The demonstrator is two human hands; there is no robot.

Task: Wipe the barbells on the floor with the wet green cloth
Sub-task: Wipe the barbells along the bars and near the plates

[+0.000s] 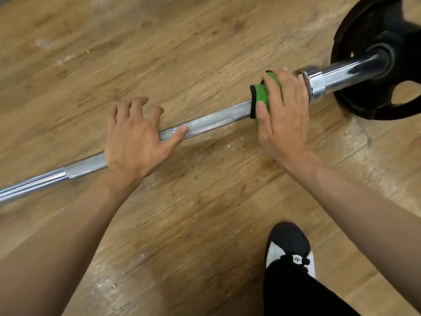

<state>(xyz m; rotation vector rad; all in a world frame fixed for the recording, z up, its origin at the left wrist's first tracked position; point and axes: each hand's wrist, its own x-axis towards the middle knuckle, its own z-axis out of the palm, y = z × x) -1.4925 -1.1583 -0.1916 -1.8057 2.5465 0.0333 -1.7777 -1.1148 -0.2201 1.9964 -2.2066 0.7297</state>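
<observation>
The right hand (282,115) is clamping the green cloth (260,95) around the barbell (211,120) on the floor (182,42), with the cloth peeking out at the hand's ten o'clock. The left hand (134,142) is resting on the bar with its fingers spread, at the cloth's eight o'clock.

A: Barbell status?

B: One steel barbell (211,120), running diagonally from past the left hand (134,142) to beyond the right hand (282,115). Knurled under the left hand and between the two; smooth chrome outboard of the left.

A: Cloth?

B: Green cloth (262,93), black edging, wrapped over the bar under the right hand's fingers. One edge sticks out toward the left hand.

A: Loaded end?

B: Collar just beyond the right hand, then chrome sleeve, black plate (373,65) upright on it.
</observation>
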